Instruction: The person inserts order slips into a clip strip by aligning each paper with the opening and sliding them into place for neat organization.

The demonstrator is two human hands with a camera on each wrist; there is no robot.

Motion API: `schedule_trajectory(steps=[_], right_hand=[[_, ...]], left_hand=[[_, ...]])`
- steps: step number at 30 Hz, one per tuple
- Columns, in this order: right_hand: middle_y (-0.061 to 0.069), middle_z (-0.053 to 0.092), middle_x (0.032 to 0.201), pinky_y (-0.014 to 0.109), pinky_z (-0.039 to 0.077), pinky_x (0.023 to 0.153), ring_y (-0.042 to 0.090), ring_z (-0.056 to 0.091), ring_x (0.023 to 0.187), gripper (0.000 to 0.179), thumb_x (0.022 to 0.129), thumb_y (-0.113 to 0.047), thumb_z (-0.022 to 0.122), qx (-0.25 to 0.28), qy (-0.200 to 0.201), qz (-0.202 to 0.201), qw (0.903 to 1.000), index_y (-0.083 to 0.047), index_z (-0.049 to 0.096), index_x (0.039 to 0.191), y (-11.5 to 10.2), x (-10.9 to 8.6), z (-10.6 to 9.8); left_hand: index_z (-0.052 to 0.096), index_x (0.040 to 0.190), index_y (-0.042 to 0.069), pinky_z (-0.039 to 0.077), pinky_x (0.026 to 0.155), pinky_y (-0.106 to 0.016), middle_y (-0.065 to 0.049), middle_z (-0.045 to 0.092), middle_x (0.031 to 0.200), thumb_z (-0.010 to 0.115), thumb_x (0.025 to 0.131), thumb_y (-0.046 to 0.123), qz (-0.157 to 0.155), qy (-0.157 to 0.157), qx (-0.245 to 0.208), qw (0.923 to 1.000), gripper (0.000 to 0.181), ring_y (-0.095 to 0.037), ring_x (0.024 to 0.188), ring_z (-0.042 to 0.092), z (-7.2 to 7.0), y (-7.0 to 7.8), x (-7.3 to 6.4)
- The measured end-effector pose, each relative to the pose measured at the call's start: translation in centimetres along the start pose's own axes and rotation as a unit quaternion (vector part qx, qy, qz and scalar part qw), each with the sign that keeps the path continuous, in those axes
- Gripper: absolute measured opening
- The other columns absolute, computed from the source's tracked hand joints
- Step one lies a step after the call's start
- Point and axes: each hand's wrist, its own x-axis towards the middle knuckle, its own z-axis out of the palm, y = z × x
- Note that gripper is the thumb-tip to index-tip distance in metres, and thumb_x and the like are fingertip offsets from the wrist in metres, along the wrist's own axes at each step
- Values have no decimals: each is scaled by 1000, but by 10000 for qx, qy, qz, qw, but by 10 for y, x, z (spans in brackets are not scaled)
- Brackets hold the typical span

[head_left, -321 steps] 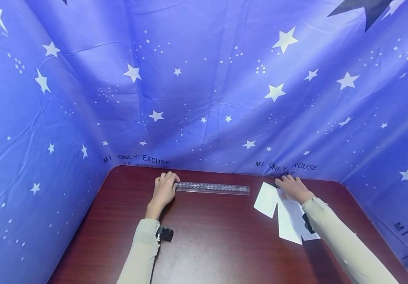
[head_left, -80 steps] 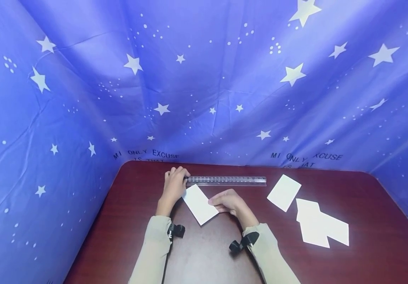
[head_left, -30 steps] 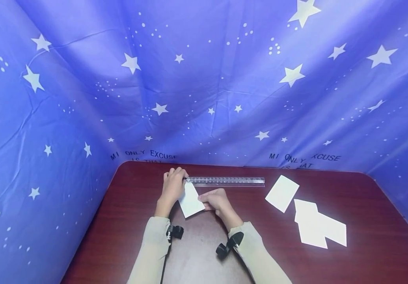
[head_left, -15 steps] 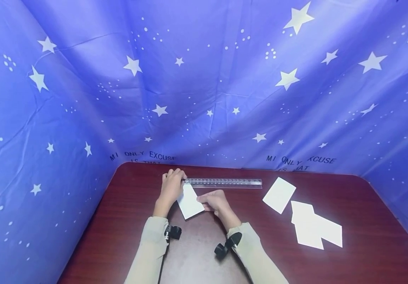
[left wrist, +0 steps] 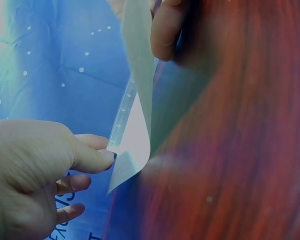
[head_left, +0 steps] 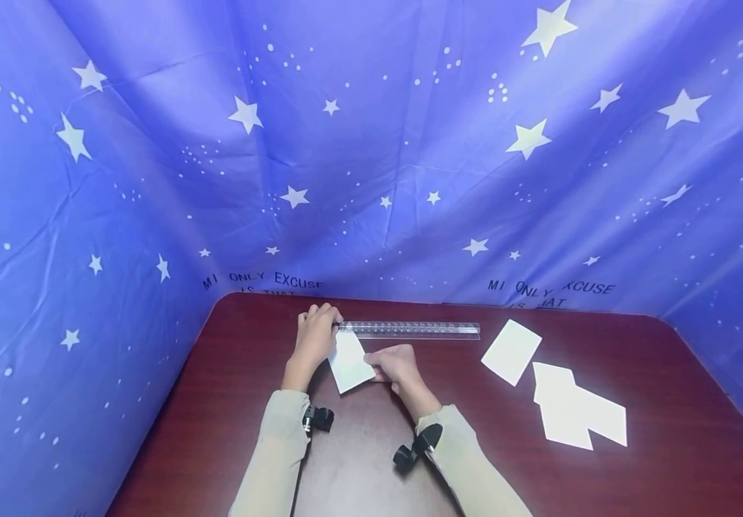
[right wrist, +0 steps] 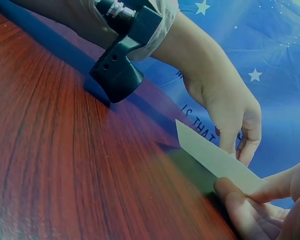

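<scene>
At the far left of the table, my left hand (head_left: 315, 337) pinches the left end of a clear, ridged plastic strip (head_left: 410, 330), ruler-like in shape. In the left wrist view, thumb and forefinger of the left hand (left wrist: 30, 175) grip this strip (left wrist: 121, 125), with a small dark bit at the thumb tip. A white card (head_left: 350, 366) slants below the strip's left end, its lower right edge pinched by my right hand (head_left: 397, 366). From the left wrist, the card (left wrist: 139, 50) looks bent against the strip. The right wrist view shows the right hand (right wrist: 290, 200) holding the raised card (right wrist: 215, 155).
One white card (head_left: 511, 352) lies alone to the right of the strip. Further right, several white cards (head_left: 571, 409) overlap. The dark red table (head_left: 248, 359) ends at a blue starry curtain (head_left: 371, 143).
Ten seconds ago my right hand was over the cards at right; it then brought one card to the strip's left end. Lately the card shifted left and up. The left hand stayed at the strip.
</scene>
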Motion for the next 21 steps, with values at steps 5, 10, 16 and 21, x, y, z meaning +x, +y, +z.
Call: schedule_trajectory(steps=[5, 10, 16, 21], right_hand=[[-3, 55, 52, 18, 50, 43, 1, 50, 42, 10, 80, 5, 73, 62, 78, 37, 9999, 15, 72, 83, 1, 1, -3], [-2, 58, 52, 19, 52, 44, 1, 53, 42, 11, 79, 5, 74, 120, 78, -46, 9999, 15, 71, 84, 2, 3, -3], [-3, 55, 52, 19, 51, 43, 1, 50, 42, 6, 79, 5, 73, 104, 38, 64, 9999, 10, 69, 78, 3, 3, -4], [-4, 58, 53, 17, 49, 43, 1, 53, 44, 15, 81, 0, 75, -152, -51, 28, 9999, 14, 72, 87, 2, 3, -5]], left_hand=[[70, 98, 8, 39, 96, -50, -5, 67, 102, 68, 91, 0, -19, -64, -2, 10000, 11, -28, 101, 54, -1, 1, 1], [70, 95, 8, 40, 93, -50, -5, 67, 99, 70, 89, -1, 30, 110, 5, 9999, 10, -28, 100, 55, -1, 0, 2], [69, 96, 7, 39, 96, -51, -4, 66, 100, 69, 89, -1, -52, -98, -29, 9999, 11, -27, 100, 54, 0, 0, 3], [69, 97, 7, 39, 98, -51, -4, 66, 100, 69, 90, -1, -78, -59, -29, 9999, 11, -27, 99, 53, 1, 0, 5]])
